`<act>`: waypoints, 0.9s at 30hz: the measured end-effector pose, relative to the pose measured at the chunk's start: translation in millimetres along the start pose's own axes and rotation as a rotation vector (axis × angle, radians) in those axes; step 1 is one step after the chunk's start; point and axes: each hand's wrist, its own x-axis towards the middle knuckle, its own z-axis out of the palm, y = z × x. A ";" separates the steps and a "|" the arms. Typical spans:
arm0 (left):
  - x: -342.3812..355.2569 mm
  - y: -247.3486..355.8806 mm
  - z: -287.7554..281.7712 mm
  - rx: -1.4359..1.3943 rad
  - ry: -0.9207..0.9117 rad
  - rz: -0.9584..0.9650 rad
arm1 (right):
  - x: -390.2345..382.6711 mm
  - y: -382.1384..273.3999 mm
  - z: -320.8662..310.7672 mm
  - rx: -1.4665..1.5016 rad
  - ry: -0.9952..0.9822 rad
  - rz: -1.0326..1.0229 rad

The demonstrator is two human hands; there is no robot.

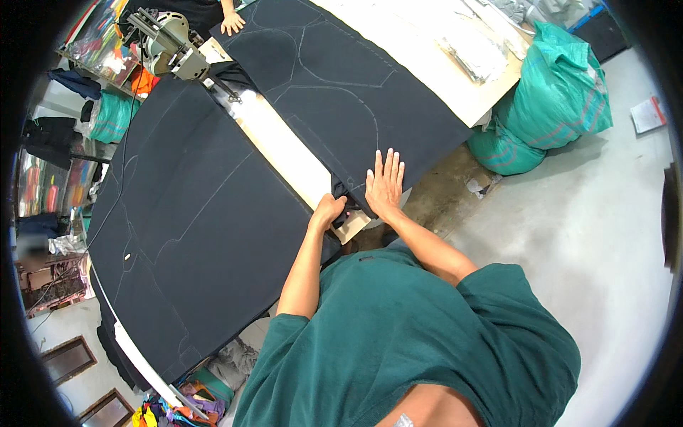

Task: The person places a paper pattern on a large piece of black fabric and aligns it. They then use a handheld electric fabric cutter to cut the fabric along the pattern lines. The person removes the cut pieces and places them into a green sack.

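Note:
Two thick stacks of black fabric, a left stack [213, 185] and a right stack [320, 92], lie on a pale table with a light strip [284, 146] of its top showing between them. Chalk-like pattern lines run over both. My right hand [385, 188] lies flat on the near corner of the right stack, fingers stretched out. Beside it, my left hand [329, 212] is closed on a bunched piece of black fabric [339, 187] at that stack's inner edge. Its fingertips are partly hidden.
A cutting machine [171, 50] stands at the far end of the gap, its cable hanging leftward. Another person's hand [232, 23] rests by the far fabric. Green sacks [562, 89] stand on the floor at right. Shelves [53, 178] with colourful goods line the left.

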 end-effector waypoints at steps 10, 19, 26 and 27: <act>-15.5 -4.8 -41.4 -0.035 -0.158 0.153 | 0.4 -5.1 -6.2 -0.008 0.004 -0.024; -47.3 12.9 -39.8 -0.201 -0.111 0.065 | -0.8 0.7 -1.7 -0.068 0.018 -0.020; -97.6 -32.9 -109.1 -0.251 0.105 0.153 | -2.9 -1.6 -1.4 -0.071 0.014 -0.006; -106.6 -43.6 -118.1 -0.261 0.139 0.144 | -3.0 -2.6 -0.9 -0.074 0.020 -0.013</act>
